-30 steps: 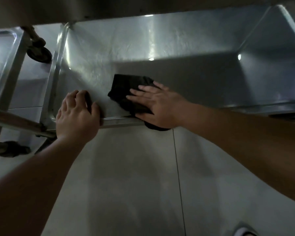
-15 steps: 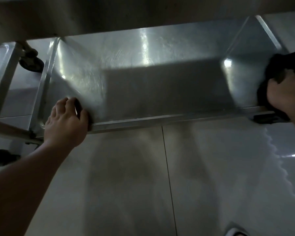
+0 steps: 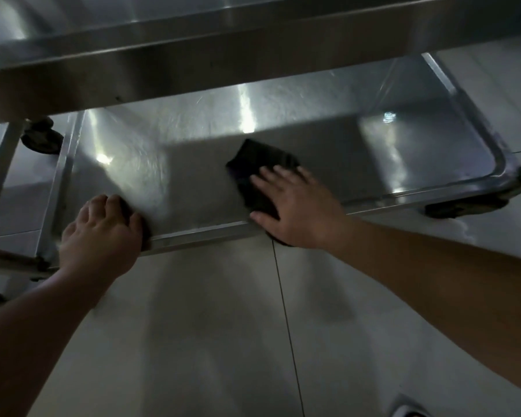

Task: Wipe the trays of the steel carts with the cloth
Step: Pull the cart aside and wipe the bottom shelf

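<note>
The bottom steel tray [image 3: 328,127] of a cart lies low over the floor, shiny and streaked. A black cloth [image 3: 259,170] lies flat on the tray near its front rim, about at the middle. My right hand [image 3: 295,206] presses on the cloth with straight, spread fingers, the palm over the front rim. My left hand [image 3: 103,236] grips the tray's front rim near the left corner, fingers curled over the edge.
An upper steel tray [image 3: 193,55] overhangs the back of the lower one. Another cart's shelf [image 3: 15,200] stands to the left, with black caster wheels [image 3: 41,136] between. A caster [image 3: 463,206] sits at the right front corner. Pale tiled floor [image 3: 223,326] lies below.
My right hand has swept the cloth from the tray's right end back to the middle front. My left hand has kept its grip on the front rim.
</note>
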Demonstrator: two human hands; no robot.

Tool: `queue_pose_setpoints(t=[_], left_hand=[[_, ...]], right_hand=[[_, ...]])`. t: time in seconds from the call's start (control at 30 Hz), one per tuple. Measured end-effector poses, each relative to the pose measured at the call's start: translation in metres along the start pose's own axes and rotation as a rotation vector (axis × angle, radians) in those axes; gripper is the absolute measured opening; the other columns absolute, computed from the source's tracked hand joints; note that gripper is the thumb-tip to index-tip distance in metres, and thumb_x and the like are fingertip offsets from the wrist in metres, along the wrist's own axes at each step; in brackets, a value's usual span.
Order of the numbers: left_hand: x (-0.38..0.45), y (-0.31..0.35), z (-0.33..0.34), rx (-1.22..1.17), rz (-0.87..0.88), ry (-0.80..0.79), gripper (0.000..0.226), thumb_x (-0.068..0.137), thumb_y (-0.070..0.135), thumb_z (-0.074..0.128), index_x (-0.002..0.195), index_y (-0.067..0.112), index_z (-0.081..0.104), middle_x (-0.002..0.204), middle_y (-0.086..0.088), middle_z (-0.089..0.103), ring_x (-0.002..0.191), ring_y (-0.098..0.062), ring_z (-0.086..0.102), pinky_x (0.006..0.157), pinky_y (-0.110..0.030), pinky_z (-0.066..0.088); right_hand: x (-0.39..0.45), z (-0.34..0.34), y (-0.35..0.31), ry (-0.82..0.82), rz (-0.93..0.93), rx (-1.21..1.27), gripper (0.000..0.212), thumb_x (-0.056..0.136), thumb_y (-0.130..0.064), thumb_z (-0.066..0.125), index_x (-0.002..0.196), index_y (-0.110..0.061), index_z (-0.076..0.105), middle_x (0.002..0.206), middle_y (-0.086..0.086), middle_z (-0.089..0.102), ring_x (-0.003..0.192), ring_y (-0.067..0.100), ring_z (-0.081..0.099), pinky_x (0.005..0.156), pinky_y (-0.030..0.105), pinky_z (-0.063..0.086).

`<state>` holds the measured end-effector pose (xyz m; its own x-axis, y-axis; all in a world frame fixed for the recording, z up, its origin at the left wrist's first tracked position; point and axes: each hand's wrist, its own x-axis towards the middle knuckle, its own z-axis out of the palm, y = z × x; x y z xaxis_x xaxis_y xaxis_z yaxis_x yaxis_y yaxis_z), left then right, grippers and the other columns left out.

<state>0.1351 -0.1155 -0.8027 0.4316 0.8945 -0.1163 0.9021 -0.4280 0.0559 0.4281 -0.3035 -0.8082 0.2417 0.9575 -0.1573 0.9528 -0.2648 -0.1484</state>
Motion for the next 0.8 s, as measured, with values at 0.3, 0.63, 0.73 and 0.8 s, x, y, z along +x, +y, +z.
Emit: queue_pose_setpoints(t=[0.3, 0.63, 0.73, 0.8], left_hand=[[-0.049, 0.082, 0.007, -0.167, 0.273, 0.022, 0.057, 0.104, 0.046, 0.050, 0.154, 0.020, 0.045, 0.161, -0.009, 0.041, 0.144, -0.037, 0.046, 0.112, -0.055, 0.041], [-0.038, 0.137, 0.026, -0.257, 0.241, -0.011, 0.061, 0.106, 0.049, 0.044, 0.161, 0.026, 0.032, 0.168, 0.002, 0.027, 0.160, -0.021, 0.013, 0.129, -0.045, 0.015], [-0.041, 0.138, 0.031, -0.240, 0.226, 0.019, 0.062, 0.106, 0.049, 0.043, 0.162, 0.025, 0.031, 0.169, 0.002, 0.026, 0.161, -0.020, 0.011, 0.129, -0.041, 0.010], [-0.042, 0.140, 0.032, -0.237, 0.212, 0.037, 0.064, 0.105, 0.049, 0.045, 0.162, 0.022, 0.032, 0.169, 0.000, 0.028, 0.161, -0.021, 0.013, 0.129, -0.041, 0.010]], right_hand=[[-0.015, 0.004, 0.020, 0.076, -0.015, 0.024, 0.062, 0.105, -0.051, 0.040, 0.164, -0.038, 0.025, 0.170, -0.014, 0.025, 0.158, 0.012, 0.019, 0.129, 0.043, 0.009], [0.064, -0.014, 0.119, 0.213, 0.716, 0.149, 0.066, 0.103, -0.049, 0.029, 0.164, -0.026, 0.026, 0.172, -0.002, 0.024, 0.158, 0.022, 0.018, 0.127, 0.053, 0.008], [0.079, -0.010, 0.076, 0.194, 0.465, 0.110, 0.066, 0.102, -0.051, 0.029, 0.163, -0.027, 0.028, 0.171, -0.004, 0.026, 0.157, 0.020, 0.022, 0.127, 0.051, 0.011], [0.079, -0.004, 0.048, 0.160, 0.248, 0.100, 0.066, 0.101, -0.054, 0.031, 0.163, -0.030, 0.030, 0.170, -0.007, 0.028, 0.156, 0.018, 0.023, 0.127, 0.049, 0.012]])
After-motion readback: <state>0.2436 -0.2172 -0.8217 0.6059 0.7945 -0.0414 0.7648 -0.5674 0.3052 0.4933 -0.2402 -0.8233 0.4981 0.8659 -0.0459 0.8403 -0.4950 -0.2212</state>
